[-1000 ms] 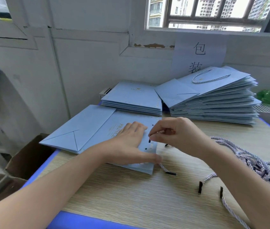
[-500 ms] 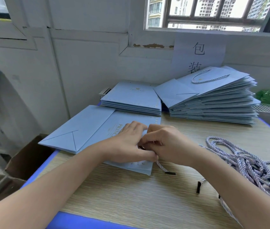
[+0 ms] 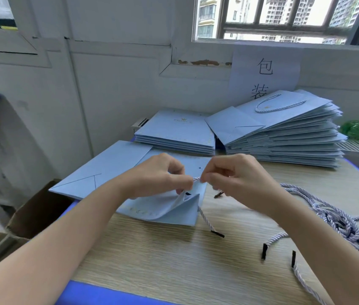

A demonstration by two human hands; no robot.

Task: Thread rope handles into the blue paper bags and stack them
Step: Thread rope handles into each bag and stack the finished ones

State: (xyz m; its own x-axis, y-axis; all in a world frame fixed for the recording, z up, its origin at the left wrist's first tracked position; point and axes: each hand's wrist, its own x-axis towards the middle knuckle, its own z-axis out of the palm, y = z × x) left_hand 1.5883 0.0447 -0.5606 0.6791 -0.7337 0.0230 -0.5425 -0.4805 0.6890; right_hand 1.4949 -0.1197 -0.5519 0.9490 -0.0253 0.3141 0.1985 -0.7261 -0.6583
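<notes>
Rope, a twisted white-and-lilac cord [image 3: 197, 179], was pinched taut between both hands just above the flat pale-blue paper bag [image 3: 169, 208] lying near the left edge of the wood-grain worktop [image 3: 152, 256]. The left hand [image 3: 158, 176] had its grip closed on the cord from the left while also lifting the bag's upper panel, which curled up off the lower one. The right hand [image 3: 237, 177] pinched the cord from the right, fingers curled. The short span between the hands ran left to right, roughly along the bag's punched top edge; the free tail dropped toward the near edge and ended in a black tip [image 3: 217, 234] on the worktop. A second black tip appeared to sit under the raised panel, though the view there was poor. The open punched hole [image 3: 199, 167] lay just beyond the cord, nearer the right hand.

Half a second earlier both hands had been pressed low together on the flat bag; now they were raised and apart, with the panel lifted.

Toward the far right corner stood the tall stack of finished blue bags [image 3: 284, 137], a lower unthreaded stack [image 3: 174, 133] beside it, and loose cords [image 3: 339, 219] at the right edge.
</notes>
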